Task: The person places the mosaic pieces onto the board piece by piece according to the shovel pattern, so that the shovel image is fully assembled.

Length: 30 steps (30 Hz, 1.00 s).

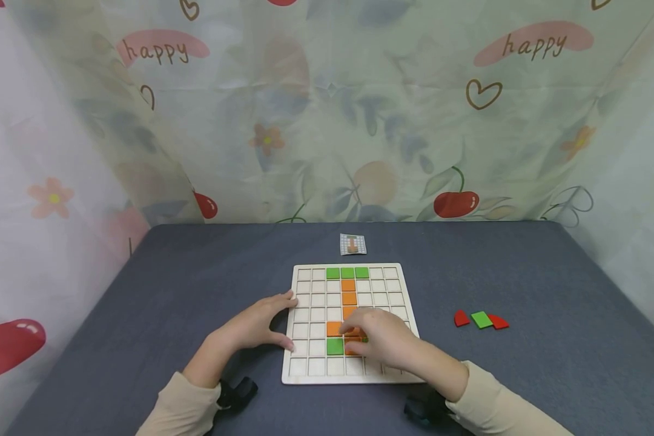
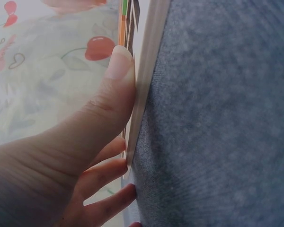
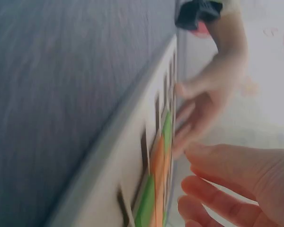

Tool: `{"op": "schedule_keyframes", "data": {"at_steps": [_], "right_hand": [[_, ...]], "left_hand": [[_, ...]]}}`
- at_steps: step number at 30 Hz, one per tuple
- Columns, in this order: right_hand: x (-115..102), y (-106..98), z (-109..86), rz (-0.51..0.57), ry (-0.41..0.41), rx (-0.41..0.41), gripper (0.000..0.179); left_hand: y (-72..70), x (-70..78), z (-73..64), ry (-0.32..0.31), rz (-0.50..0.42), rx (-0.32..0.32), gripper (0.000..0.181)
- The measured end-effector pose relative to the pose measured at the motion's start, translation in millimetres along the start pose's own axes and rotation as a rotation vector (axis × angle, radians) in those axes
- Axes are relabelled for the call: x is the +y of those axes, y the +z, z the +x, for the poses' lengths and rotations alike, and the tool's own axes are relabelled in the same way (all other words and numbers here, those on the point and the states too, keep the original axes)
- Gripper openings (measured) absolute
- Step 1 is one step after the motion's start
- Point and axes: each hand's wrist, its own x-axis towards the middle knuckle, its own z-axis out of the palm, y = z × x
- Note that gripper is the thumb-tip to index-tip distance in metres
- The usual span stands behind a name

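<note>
A pale gridded board (image 1: 316, 367) lies on the table, with square tiles set in it. A line of three green tiles (image 1: 347, 274) crosses the far row, and orange tiles (image 1: 349, 298) run down a middle column. Nearer me, an orange tile (image 1: 333, 329) and a green tile (image 1: 335, 346) sit left of that column. My left hand (image 1: 261, 322) rests at the board's left edge, thumb and fingers spread along it. Over the near orange tiles hovers my right hand (image 1: 384, 339), fingers loosely bent, covering part of the board; the right wrist view shows nothing between thumb and fingers (image 3: 213, 194).
To the board's right, two red quarter-round pieces (image 1: 461, 318) and a loose green tile (image 1: 482, 320) lie on the dark table (image 1: 523, 375). A small printed pattern card (image 1: 353, 244) lies beyond the board. Patterned cloth (image 1: 327, 121) hangs behind the table and at both sides.
</note>
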Motion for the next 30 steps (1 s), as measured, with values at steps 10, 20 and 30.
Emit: {"op": "schedule_keyframes", "data": {"at_steps": [10,20,30], "right_hand": [[48,-36,-25.0,0.092,0.096,0.079,0.019],[99,-67,-54.9,0.078,0.240,0.161,0.023],[143,-89,-82.8,0.073,0.350,0.065,0.032]], "left_hand": [[-1.1,-0.2,-0.3,0.003,0.007,0.003,0.086],[-1.3,-1.3,-0.2,0.002,-0.001,0.001,0.087],[-0.4,-1.6,2.0,0.001,-0.015,-0.006,0.086]]}}
